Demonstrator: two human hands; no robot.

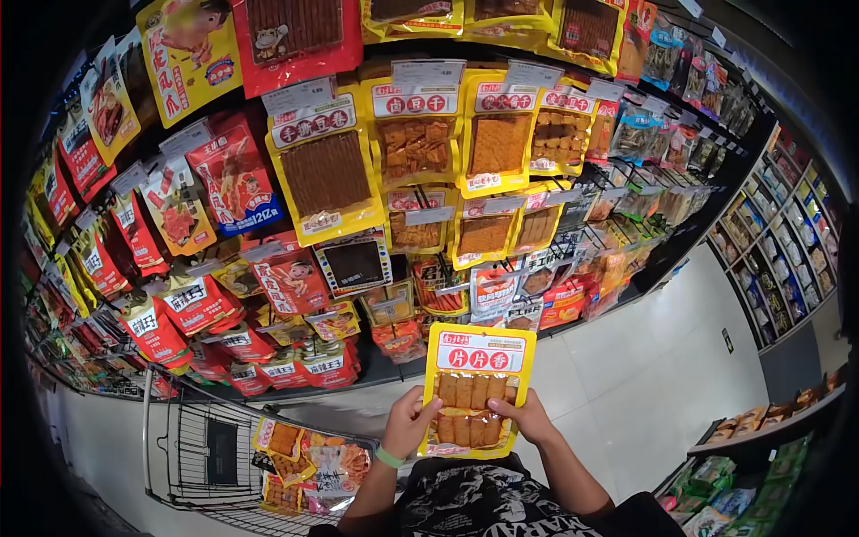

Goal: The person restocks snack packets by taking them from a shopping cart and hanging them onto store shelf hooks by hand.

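Note:
A yellow snack packet [474, 392] with a clear window showing brown slices is held upright in front of my body. My left hand [410, 422], with a pale green band at the wrist, grips its left edge, thumb on the front. On the opposite edge my right hand [528, 417] grips it the same way, thumb over the window. The fingers behind the packet are hidden. Beyond it, similar yellow packets hang on the rack, among them one with dark brown strips [324, 170] and one with orange-brown pieces [497, 134].
A metal shopping cart [183, 447] stands at the lower left with several packets [291, 456] inside. Red snack bags [201, 304] hang along the left of the rack. Pale floor tiles [626, 376] run to the right, with another shelf [787, 242] beyond and green packets [716, 483] at lower right.

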